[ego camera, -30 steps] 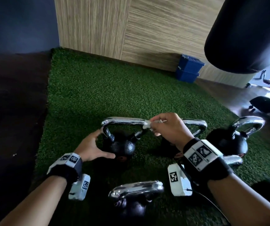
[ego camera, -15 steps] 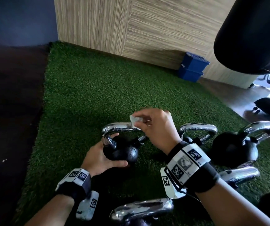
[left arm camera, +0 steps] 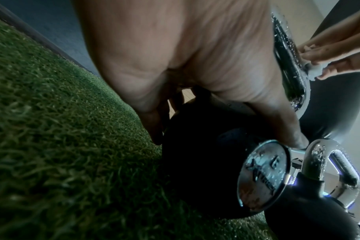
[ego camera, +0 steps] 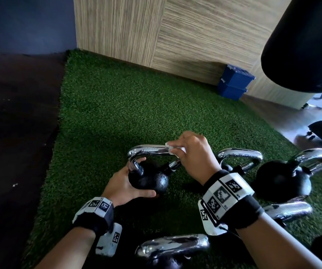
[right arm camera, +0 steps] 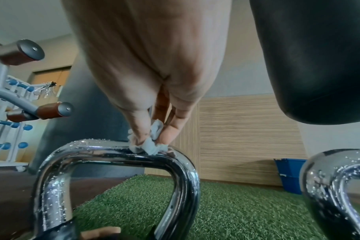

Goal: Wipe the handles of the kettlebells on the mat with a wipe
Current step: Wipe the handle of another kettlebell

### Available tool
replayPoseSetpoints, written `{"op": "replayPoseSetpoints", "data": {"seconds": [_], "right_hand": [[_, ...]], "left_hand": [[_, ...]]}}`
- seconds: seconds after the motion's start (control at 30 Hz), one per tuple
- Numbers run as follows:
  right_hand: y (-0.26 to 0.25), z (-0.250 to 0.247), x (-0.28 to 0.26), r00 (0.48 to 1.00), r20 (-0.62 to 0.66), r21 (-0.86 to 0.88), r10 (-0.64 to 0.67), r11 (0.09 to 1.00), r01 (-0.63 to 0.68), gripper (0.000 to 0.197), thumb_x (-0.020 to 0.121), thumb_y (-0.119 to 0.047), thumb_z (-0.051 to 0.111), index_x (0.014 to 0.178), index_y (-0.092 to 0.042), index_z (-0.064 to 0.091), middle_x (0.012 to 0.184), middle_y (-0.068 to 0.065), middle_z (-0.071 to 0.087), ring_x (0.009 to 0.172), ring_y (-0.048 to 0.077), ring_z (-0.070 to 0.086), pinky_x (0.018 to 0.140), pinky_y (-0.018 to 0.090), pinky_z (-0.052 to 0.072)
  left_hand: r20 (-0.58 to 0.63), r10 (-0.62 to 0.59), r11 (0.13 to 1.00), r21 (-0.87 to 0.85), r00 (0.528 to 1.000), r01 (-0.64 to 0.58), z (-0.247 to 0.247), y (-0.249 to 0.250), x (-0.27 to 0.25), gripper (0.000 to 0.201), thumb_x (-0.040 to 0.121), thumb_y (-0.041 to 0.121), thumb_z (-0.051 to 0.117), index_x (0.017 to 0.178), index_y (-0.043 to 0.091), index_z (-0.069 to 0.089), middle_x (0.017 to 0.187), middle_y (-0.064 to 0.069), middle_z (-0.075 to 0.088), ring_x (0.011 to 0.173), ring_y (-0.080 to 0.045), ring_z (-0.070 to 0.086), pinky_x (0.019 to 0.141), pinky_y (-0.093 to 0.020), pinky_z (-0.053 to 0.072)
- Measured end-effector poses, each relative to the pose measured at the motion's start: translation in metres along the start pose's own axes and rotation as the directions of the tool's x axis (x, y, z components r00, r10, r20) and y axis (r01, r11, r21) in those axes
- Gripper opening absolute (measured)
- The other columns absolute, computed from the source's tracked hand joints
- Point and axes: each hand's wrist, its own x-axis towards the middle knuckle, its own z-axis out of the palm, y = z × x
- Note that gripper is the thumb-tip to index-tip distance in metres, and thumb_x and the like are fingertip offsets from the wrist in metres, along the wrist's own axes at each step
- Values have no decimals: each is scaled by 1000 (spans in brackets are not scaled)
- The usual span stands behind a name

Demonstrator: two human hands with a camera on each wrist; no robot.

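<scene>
Two hands on one kettlebell point(ego camera: 150, 179), wipe point(ego camera: 171, 148) pressed to its chrome handle point(ego camera: 148, 149)
The left hand point(ego camera: 124, 186) cups the black ball, fingers and thumb curled round it, holding it on the green turf mat point(ego camera: 105, 113); the right hand point(ego camera: 192, 152) pinches the small crumpled white wipe between thumb and fingertips against the top bar of the droplet-speckled handle, near its right bend. Other kettlebells stand just beside it to the right point(ego camera: 282, 181) and in front point(ego camera: 172, 247). A blue bin point(ego camera: 234, 82) sits by the wood wall, a black punching bag point(ego camera: 302, 43) hangs at upper right
</scene>
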Motion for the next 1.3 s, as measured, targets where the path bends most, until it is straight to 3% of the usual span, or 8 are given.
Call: {"op": "replayPoseSetpoints", "data": {"seconds": [0.23,0.37,0.63,0.8,0.9,1.03,1.13,1.3], "right_hand": [[14,-4,-5,996,-75,3,43,999,-43,22,92,-14,70,111,-6,76,89,-1,66,69,-14,45,66,-4,36],[11,1,-5,998,-56,-15,37,999,-38,20,92,-11,70,111,-7,76,81,-18,53,70,-13,45,68,-4,37],[39,2,-11,967,6,28,254,967,-255,23,97,-3,59,116,-3,72,107,12,74,58,-2,50,47,6,41],[58,8,-7,940,30,78,339,937,-341,22,97,-4,60,111,-11,76,77,-6,72,49,4,58,39,9,40],[70,15,-5,887,162,159,433,875,-457,22,98,-7,61,104,-18,79,74,-1,77,65,16,74,66,35,64],[76,19,-5,833,304,287,462,789,-543,25,97,-4,62,93,-23,79,86,12,79,86,39,75,88,63,56],[78,23,-3,803,367,356,470,726,-588,26,94,4,62,90,-17,77,87,18,77,83,41,72,85,58,57],[71,37,-5,724,482,426,493,591,-685,27,95,23,39,104,6,58,67,18,67,46,21,65,44,30,55]], "left_hand": [[4,17,1000,-3,1000,-17,1,1,0,117,36,80,90,141,61,40,120,36,62,107,27,52,95,-5,39],[9,16,1000,-7,1000,-16,0,1,-3,117,37,78,91,141,62,39,122,32,64,111,20,54,101,-13,42],[24,5,1000,16,1000,-5,-3,9,-6,118,36,80,89,141,62,39,123,28,65,115,6,61,106,-23,46],[33,-8,1000,26,999,8,-5,9,-6,120,36,81,88,143,61,37,125,27,64,115,4,61,107,-22,46],[36,-16,999,49,999,14,-4,8,-4,122,36,83,87,145,60,35,121,31,62,111,8,59,103,-18,44],[51,-34,996,85,998,29,-6,9,-2,124,35,87,84,144,63,31,121,30,64,112,6,60,104,-20,45],[63,-46,991,129,997,37,-8,9,-1,125,35,90,81,145,61,30,125,28,63,116,1,59,107,-25,45],[71,-102,976,199,992,86,-11,20,-7,119,38,92,76,143,55,34,117,30,62,112,0,59,105,-23,42]]}}
